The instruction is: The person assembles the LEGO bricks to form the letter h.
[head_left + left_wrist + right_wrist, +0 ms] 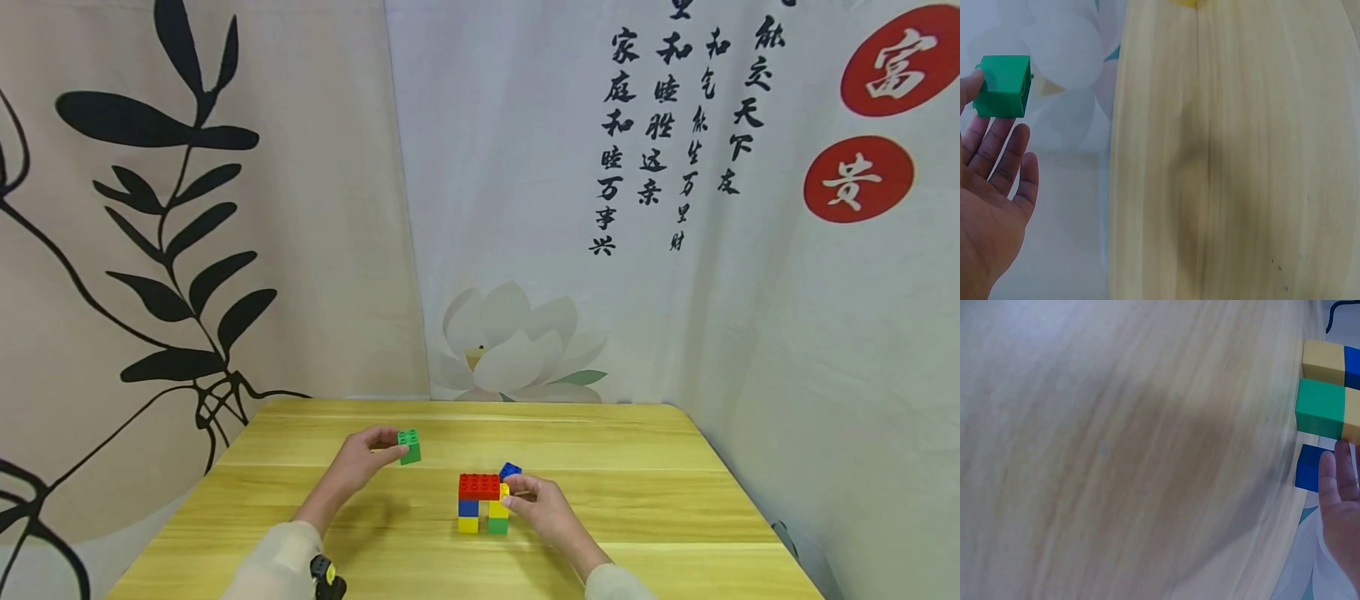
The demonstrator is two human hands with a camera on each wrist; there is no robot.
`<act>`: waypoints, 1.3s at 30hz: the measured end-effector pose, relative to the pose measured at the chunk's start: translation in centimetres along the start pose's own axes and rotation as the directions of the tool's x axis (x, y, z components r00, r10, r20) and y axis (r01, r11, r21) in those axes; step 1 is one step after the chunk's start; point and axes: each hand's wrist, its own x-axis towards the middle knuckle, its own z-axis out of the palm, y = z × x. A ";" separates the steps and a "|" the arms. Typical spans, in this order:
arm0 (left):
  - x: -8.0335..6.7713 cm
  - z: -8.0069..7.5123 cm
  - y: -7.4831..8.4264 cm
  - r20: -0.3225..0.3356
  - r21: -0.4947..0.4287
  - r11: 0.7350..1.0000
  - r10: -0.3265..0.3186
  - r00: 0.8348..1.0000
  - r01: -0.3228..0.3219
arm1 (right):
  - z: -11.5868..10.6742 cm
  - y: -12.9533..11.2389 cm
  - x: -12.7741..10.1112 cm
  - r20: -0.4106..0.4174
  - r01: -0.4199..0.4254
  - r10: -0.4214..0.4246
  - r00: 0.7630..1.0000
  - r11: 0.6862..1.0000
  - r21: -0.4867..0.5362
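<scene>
While left hand (365, 457) pinches green brick (409, 447) by fingertips above wooden table (637, 492), at 10 o'clock of block stack (483, 503), slip risk: shallow grip, remaining fingers splayed. Right hand (542, 505) curled against stack at 3 o'clock; loose blue brick (510, 471) touching at 1 o'clock, could get knocked. Hard press-down likely tips stack if bracing slides.

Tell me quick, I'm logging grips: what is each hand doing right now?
Left hand: pinching a green brick, held above the table.
Right hand: fingers on the brick stack; grip cannot be told.
</scene>
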 end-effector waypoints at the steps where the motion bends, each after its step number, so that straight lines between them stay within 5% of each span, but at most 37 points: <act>1: 0.0 0.2 0.2 0.002 -0.005 1.000 0.006 1.000 -0.006 | 0.0 0.0 0.0 -0.001 0.000 0.000 1.000 1.000 0.000; 21: 0.4 2.9 3.1 0.066 -0.053 0.998 0.035 0.997 -0.031 | 0.1 0.2 0.1 -0.003 0.023 -0.023 1.000 1.000 -0.005; 39: 0.1 5.2 3.9 0.169 -0.063 0.995 0.090 0.982 -0.080 | 0.2 0.2 0.0 -0.003 0.018 -0.018 1.000 1.000 -0.007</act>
